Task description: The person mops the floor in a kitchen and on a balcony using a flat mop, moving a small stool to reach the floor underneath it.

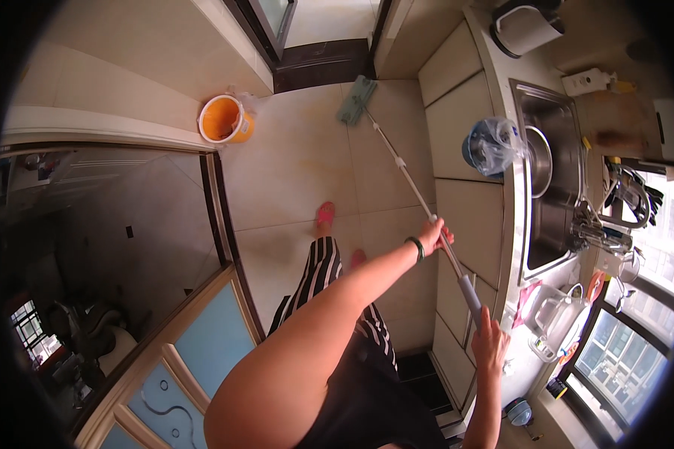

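Note:
A flat mop with a green-grey head (358, 101) lies on the tiled floor near the dark door threshold. Its metal pole slants down to a grey grip sleeve (470, 297). My left hand (435, 236), with a dark bangle at the wrist, is closed around the middle of the pole. Higher on the handle, my right hand (488, 337) grips the grey sleeve near its end. The mop head is well ahead of my feet, which wear pink slippers (326, 214).
An orange bucket (247, 128) with a liner stands by the left wall. A blue bin (474, 147) with a plastic bag hangs at the cabinet front, beside the steel sink (553, 236). A sliding glass door (216, 207) edges the left side; a dark threshold (321, 66) lies ahead.

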A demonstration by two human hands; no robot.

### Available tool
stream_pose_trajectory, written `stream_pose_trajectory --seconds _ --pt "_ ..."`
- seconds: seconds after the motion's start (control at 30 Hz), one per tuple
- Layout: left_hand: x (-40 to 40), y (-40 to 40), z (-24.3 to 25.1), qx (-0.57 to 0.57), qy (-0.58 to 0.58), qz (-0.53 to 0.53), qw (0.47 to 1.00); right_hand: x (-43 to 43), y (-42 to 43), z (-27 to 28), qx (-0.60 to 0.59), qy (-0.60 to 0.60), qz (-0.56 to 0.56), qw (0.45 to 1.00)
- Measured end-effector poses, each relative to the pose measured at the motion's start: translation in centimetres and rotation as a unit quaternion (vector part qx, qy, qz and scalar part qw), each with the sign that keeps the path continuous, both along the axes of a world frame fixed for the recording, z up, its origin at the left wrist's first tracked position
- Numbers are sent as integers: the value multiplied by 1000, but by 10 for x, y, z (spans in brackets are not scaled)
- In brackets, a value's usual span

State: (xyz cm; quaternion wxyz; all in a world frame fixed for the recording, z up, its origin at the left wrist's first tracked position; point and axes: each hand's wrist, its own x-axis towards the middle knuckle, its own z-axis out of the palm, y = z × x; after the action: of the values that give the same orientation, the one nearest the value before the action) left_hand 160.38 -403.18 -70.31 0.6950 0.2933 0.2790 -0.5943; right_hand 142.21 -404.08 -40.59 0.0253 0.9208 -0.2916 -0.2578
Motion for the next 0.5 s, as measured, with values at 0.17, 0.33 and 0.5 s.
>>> stream_pose_trajectory --seconds 0.17,0.33,0.5 --pt "144 -17 -35 75 -57 65 993 125 -5 -8 -35 42 89 994" --pt "210 -26 -31 100 -111 85 985 179 -19 1 -65 49 166 983" --pt "218 -3 -18 56 -96 180 977 208 -18 28 -81 47 237 967"
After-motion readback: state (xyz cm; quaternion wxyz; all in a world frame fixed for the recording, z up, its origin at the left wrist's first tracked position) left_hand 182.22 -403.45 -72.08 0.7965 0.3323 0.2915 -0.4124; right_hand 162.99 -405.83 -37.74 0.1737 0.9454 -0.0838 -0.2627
